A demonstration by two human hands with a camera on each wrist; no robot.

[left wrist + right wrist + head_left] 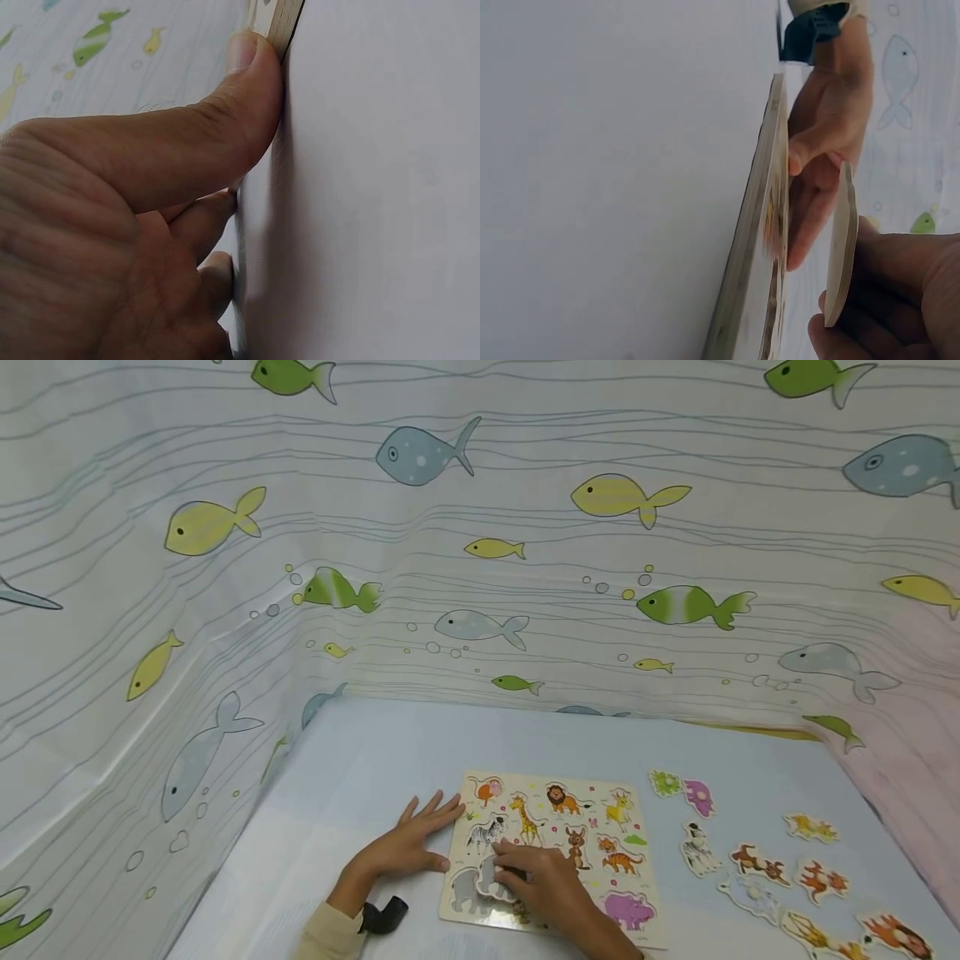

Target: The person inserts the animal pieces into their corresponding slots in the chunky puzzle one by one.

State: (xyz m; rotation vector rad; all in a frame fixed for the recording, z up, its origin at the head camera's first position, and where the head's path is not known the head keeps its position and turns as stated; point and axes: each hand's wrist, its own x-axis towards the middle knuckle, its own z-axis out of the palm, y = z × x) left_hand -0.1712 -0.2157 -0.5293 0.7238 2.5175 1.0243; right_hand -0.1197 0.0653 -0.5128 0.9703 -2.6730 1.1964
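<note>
A wooden animal puzzle board lies flat on the table. My left hand rests at its left edge with fingers spread; in the left wrist view the thumb touches the board's side. My right hand pinches a grey elephant puzzle piece over the lower left of the board. Beside that piece, the printed elephant shows on the board. Seen edge-on in the right wrist view, the wooden piece is held apart from the board, roughly parallel to it.
Loose animal pieces lie right of the board, among them a purple hippo, a zebra, a kangaroo, a giraffe and a lion. A fish-patterned curtain surrounds the table. A black strap device sits at the left wrist.
</note>
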